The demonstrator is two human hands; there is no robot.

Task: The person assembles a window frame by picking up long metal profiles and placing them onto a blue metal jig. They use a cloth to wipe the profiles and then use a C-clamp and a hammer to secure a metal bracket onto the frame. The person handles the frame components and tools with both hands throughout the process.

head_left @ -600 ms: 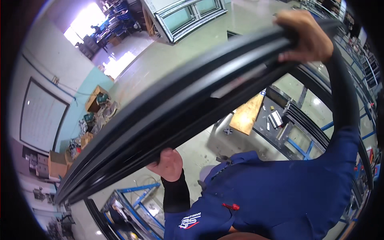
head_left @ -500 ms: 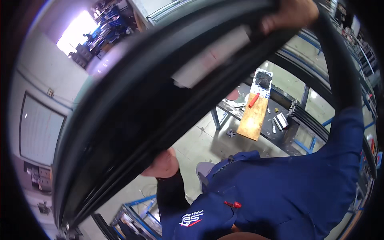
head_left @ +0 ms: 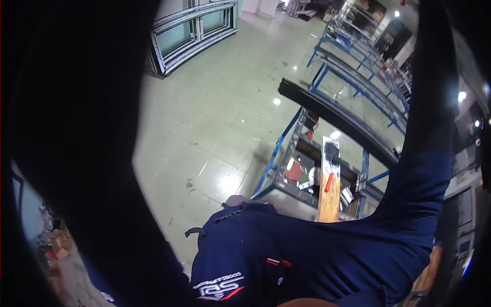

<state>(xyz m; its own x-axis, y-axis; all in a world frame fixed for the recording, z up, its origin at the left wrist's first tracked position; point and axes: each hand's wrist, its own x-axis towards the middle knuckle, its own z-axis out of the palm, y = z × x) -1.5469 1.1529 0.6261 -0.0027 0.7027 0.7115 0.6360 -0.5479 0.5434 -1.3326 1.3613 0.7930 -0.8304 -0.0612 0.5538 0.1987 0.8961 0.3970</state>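
Lifting dark frame profile (head_left: 87, 153) overhead, long axis sweeping up frame left.
Right arm (head_left: 424, 153) reaches up frame right; both hands out of view, grip unknowable.

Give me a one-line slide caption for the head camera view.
Dark frame fills the left; right arm in blue sleeve reaches up, above a blue-legged workbench.

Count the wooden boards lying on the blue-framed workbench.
1. A light wooden board lies on the blue-framed workbench, just above the blue jacket; more could be hidden behind it.
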